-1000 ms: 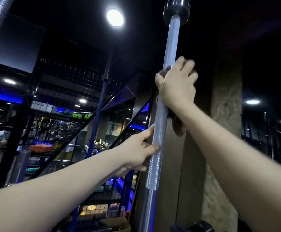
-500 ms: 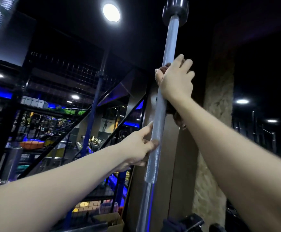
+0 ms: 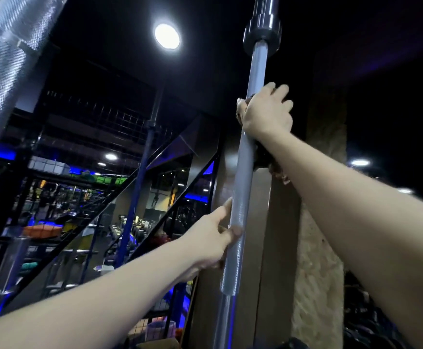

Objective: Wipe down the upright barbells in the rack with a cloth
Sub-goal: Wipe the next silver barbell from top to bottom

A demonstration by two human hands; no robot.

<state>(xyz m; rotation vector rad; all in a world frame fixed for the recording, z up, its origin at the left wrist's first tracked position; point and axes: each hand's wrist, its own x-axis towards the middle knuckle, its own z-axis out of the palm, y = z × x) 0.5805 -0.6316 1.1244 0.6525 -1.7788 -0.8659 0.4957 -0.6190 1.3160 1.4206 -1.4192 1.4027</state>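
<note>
Brown cloth (image 3: 265, 157) higher up barbell (image 3: 243, 187) than before.

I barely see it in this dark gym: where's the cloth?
Upper right of centre in the head view: the cloth is wrapped around the barbell under the right hand.

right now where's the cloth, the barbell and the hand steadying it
cloth (image 3: 264, 157): head view, dark fold hanging below the right wrist
barbell (image 3: 240, 195): head view, bare shaft between the hands
left hand (image 3: 211, 238): head view, back of the hand
</note>
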